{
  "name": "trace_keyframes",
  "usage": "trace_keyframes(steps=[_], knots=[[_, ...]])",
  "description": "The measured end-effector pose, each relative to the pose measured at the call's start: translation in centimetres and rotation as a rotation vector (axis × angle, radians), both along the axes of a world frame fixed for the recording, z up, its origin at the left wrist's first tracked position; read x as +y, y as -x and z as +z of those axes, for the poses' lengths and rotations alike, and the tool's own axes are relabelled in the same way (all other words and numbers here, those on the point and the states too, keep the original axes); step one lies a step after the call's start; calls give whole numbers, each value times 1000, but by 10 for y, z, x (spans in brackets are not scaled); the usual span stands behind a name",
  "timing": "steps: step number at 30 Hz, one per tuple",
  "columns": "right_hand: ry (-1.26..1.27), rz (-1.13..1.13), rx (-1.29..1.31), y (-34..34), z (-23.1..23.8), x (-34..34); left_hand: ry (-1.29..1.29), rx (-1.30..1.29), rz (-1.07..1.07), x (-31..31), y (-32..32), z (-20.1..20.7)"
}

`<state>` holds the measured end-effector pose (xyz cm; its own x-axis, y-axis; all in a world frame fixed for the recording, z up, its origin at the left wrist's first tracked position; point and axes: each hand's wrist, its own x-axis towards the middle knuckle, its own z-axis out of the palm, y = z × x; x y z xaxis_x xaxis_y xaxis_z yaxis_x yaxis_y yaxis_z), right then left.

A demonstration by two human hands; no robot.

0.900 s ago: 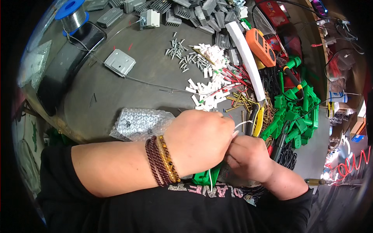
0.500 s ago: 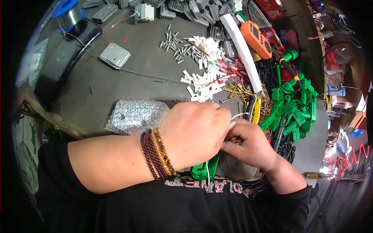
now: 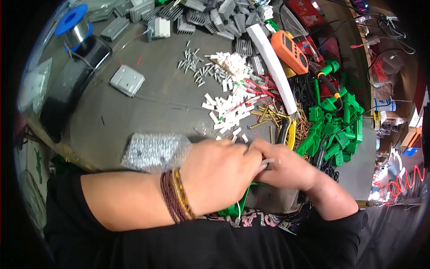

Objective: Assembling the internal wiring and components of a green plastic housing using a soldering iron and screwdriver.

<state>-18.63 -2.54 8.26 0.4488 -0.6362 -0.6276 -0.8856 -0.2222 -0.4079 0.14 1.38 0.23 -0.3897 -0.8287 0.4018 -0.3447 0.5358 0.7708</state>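
My left hand [image 3: 224,172], with bead bracelets at its wrist, is closed, its fingers curled out of sight. Against it, my right hand [image 3: 289,168] is closed too, its fingertips meeting the left's. A white wire [image 3: 268,161] curves out between the two hands at the right fingers. Below the left hand shows a green plastic part [image 3: 233,210], partly hidden by the hand and close to my shirt. Over this part hangs another stretch of white wire. What the left fingers grip is hidden. Beside the left wrist lies a bubble-wrap pouch [image 3: 154,151].
White connectors [image 3: 230,110], screws [image 3: 190,60] and red wires lie ahead. To the right are yellow-handled pliers [image 3: 290,133], green plastic parts [image 3: 340,130] and an orange multimeter [image 3: 289,51]. Grey finned housings [image 3: 197,17] line the back; a solder spool [image 3: 74,27] stands far left.
Both hands have moved slightly toward my body and closer together. The white wire end that stuck out past the right fingers now shows as a short curve between the hands.
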Motion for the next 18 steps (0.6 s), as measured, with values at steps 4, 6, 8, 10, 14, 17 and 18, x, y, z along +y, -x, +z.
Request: trace_keyframes(steps=[4, 6, 8, 10, 14, 17, 18], knots=[[580, 213, -276, -7, -10, -50, 65, -45, -34, 6, -1, 0], [582, 330, -313, -20, -23, -56, 50, -33, -47, 5, -1, 1], [609, 349, -311, -27, -34, -60, 44, -37, -49, 3, 0, 0], [634, 396, -277, -26, -39, -65, 14, -23, -74, 1, 0, 3], [638, 65, -511, -15, -6, -66, -88, 63, -25, -8, -6, 7], [572, 300, -307, 4, 19, -40, -242, 153, -41, -15, -16, 7], [572, 330, -300, 12, 20, -21, -234, 159, -63, -17, -15, 10]])
